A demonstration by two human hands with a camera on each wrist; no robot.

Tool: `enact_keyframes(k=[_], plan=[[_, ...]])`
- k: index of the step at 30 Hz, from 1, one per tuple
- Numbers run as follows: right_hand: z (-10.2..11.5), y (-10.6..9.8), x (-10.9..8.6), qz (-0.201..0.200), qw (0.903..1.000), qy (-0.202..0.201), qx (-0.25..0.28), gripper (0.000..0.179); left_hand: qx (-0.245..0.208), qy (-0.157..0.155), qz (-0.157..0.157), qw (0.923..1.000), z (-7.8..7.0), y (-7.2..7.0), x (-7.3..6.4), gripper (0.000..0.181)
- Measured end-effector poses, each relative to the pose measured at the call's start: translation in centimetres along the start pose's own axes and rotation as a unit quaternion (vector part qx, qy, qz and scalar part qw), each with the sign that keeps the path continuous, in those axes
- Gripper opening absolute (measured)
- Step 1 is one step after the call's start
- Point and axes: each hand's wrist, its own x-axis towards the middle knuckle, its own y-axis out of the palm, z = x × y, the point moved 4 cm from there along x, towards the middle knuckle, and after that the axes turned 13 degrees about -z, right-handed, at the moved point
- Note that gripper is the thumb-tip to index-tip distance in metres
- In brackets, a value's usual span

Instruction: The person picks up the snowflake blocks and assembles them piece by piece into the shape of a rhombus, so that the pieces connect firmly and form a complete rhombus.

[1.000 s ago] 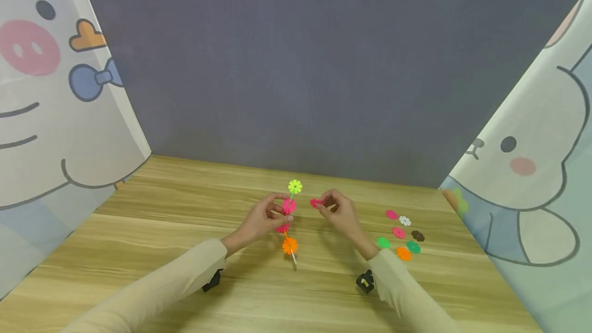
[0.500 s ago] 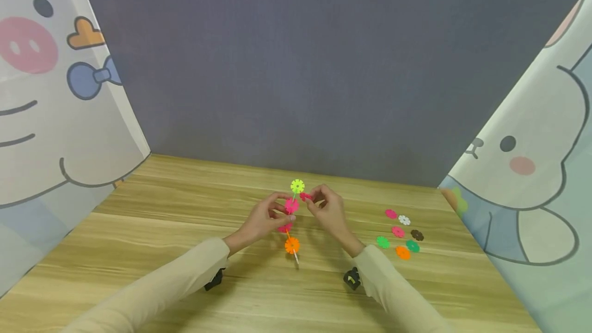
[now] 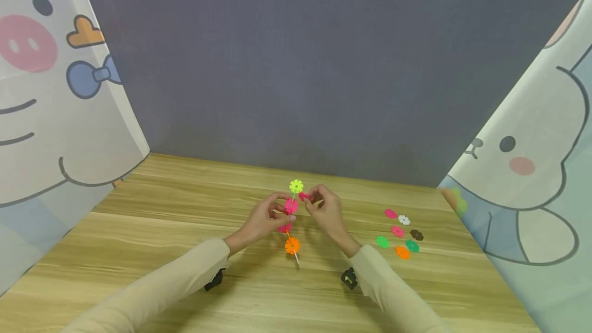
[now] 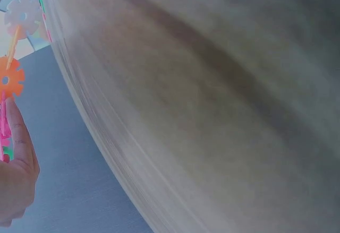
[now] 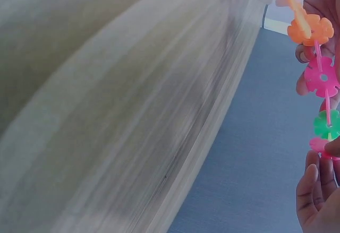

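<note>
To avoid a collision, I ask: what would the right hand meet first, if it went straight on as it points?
Probably the green disc on the chain, reached first by the pink disc the right hand pinches; depth is unclear.

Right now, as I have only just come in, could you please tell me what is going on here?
A person is handling a chain of flower-shaped discs, held in the left hand above the table. The right hand pinches a single pink disc close to the chain's yellow-green end disc; whether the two are linked, I cannot tell. Seven loose discs in various colours lie on the table to the right.
</note>
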Motion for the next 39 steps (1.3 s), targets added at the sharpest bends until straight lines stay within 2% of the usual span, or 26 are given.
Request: enact_keyframes(k=[13,21,25,30,34,37,39], plan=[[0.3,0.2,0.0,-0.008,0.9997,-0.017,-0.017,0.011,-0.002,-0.005,-0.003,1.0,0.0,0.0,-0.1,0.052],[0.4,0.3,0.1,-0.009,0.9996,-0.025,-0.013,0.01,0.019,0.012,-0.009,0.9997,0.1,0.0,0.3,0.052],[0.3,0.4,0.1,-0.007,0.9994,-0.031,-0.012,0.01,0.014,0.002,-0.007,0.9999,0.3,0.0,0.4,0.052],[0.3,0.3,0.0,-0.008,0.999,-0.042,-0.014,0.012,-0.012,-0.017,0.006,0.9998,0.3,0.1,0.6,0.067],[0.3,0.3,-0.1,-0.003,0.9989,-0.045,-0.013,0.012,-0.023,-0.002,0.022,0.9995,-1.2,-0.1,0.2,0.074],[0.3,0.4,-0.2,-0.001,0.9987,-0.05,-0.01,0.012,-0.02,-0.002,0.029,0.9994,-2.6,-0.4,-0.4,0.074],[0.3,0.4,-0.3,0.001,0.9988,-0.049,-0.01,0.012,-0.027,-0.01,0.033,0.999,-3.0,-0.4,-0.6,0.075]])
